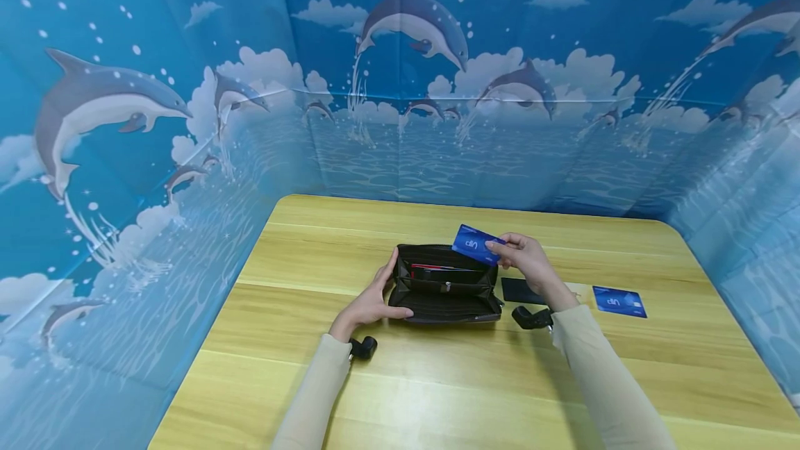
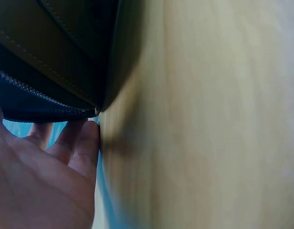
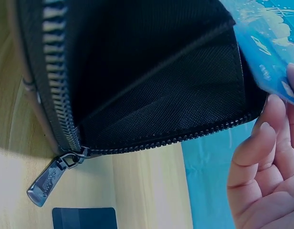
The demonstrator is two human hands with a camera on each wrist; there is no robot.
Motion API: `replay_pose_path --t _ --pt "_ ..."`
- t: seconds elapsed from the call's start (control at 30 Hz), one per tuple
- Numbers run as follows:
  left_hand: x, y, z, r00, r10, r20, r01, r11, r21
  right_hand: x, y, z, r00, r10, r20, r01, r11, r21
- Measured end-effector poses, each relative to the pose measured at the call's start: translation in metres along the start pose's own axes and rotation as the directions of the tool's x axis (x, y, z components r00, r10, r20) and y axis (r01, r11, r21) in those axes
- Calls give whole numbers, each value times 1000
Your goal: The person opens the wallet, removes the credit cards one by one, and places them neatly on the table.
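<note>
A black zip wallet (image 1: 445,285) lies open on the wooden table (image 1: 437,380), a red card edge showing in its slots. My left hand (image 1: 373,298) grips the wallet's left end, thumb on the near side and fingers on the far side; the left wrist view shows those fingers (image 2: 70,152) against the wallet (image 2: 47,52). My right hand (image 1: 521,257) pinches a blue card (image 1: 473,243) just above the wallet's far right corner. In the right wrist view the blue card (image 3: 266,47) hovers over the wallet's empty black compartment (image 3: 152,81), beside its zip pull (image 3: 46,183).
A second blue card (image 1: 619,301) lies flat to the right of my right forearm. A black card (image 1: 520,290) rests on the table just right of the wallet, its edge showing as the black card (image 3: 85,218) in the right wrist view. Dolphin-printed blue cloth (image 1: 400,89) walls three sides.
</note>
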State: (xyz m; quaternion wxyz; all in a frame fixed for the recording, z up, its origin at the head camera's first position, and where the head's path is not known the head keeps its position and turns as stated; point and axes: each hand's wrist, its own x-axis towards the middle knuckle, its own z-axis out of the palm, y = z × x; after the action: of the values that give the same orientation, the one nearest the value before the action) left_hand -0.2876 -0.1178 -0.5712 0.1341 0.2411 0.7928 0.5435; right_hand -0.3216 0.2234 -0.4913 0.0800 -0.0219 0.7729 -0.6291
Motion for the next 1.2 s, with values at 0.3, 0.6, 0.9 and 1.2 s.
replay_pose_path --t 0.3,0.6,0.9,1.2 --pt "0 0 1 1000 -6 1 6 1000 -3 -3 0 -1 999 16 -47 -14 999 36" --pt "0 0 1 1000 11 0 -11 1000 4 -5 2 -4 997 39 -61 -30 989 142" --pt "0 0 1 1000 8 1 -8 1000 -4 -6 5 -10 998 48 -48 -36 975 217" --pt "0 0 0 1000 2 1 -2 1000 -17 -10 5 -13 999 41 -35 -33 975 218"
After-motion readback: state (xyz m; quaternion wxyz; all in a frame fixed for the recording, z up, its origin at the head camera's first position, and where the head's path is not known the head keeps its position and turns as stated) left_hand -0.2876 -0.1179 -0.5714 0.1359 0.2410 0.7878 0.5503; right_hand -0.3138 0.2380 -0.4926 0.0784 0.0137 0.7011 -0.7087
